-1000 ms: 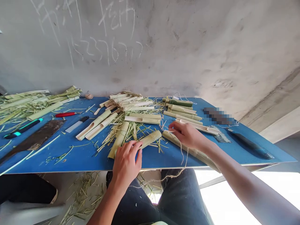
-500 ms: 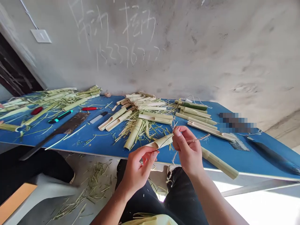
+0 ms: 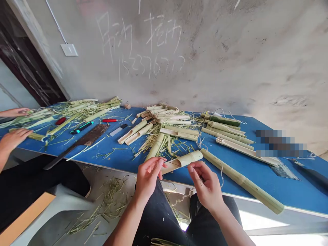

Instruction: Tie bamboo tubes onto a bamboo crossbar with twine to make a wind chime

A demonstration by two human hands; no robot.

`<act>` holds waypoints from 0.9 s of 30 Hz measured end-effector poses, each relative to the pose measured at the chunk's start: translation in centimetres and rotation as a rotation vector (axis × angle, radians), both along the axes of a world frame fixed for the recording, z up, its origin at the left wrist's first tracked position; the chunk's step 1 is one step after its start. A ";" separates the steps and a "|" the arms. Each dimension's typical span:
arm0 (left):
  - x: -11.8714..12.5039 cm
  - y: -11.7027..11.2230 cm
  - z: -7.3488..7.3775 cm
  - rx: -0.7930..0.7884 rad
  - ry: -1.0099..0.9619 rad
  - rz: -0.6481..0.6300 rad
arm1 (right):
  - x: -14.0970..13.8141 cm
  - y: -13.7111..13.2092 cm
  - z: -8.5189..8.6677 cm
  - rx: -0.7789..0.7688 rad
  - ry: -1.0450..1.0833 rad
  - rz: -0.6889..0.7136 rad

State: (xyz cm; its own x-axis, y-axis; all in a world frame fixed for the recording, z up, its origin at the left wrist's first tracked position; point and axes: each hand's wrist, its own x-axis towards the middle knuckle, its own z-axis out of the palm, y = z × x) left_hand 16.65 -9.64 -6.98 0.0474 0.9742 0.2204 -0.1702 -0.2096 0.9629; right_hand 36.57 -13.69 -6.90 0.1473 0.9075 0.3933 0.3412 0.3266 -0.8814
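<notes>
Over the table's front edge, my left hand (image 3: 150, 174) is closed in a pinch on one end of a thin dark strand (image 3: 175, 164); whether it is wire, thread or a needle I cannot tell. My right hand (image 3: 206, 182) pinches the other end, and light brown twine (image 3: 183, 197) hangs below that hand. Another curve of twine rises beside its wrist. Just behind both hands lies a cut bamboo piece (image 3: 191, 159) with an open notch. A longer bamboo tube (image 3: 243, 181) slants away to the right on the blue table (image 3: 120, 159).
Bamboo pieces and shavings (image 3: 167, 118) are heaped mid-table. Leftward lie a cleaver (image 3: 93, 135), a teal-and-black cutter (image 3: 82, 127), a red-handled tool (image 3: 110, 120) and a small knife (image 3: 118, 130). Another person's hands (image 3: 15, 138) are at the far left. Bamboo strips (image 3: 225, 131) lie right.
My right hand has lowered, bringing its end of the strand down from above the bamboo piece to in front of it. The view has shifted left, showing more of the other person's hands.
</notes>
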 end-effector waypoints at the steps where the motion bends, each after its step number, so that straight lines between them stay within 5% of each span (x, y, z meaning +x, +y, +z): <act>1: -0.2 -0.1 -0.1 0.020 0.019 0.001 | 0.1 -0.1 -0.2 -0.004 0.002 -0.005; 8: -1.9 -0.3 -0.3 0.055 0.039 0.006 | -0.2 -0.5 0.1 -0.015 -0.083 0.037; 19: -4.2 -0.3 -1.7 0.042 -0.033 0.116 | -2.9 -1.0 0.7 0.276 -0.425 0.058; 27: -5.2 -1.2 -1.6 0.154 0.101 0.072 | -3.3 -1.0 0.6 0.126 -0.299 0.068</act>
State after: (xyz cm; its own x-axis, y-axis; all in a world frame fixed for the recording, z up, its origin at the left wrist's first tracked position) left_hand 11.44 -10.88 -8.54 0.0084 0.9310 0.3648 -0.0531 -0.3639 0.9299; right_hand 33.28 -14.74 -6.32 -0.0506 0.8529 0.5196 0.5525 0.4573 -0.6969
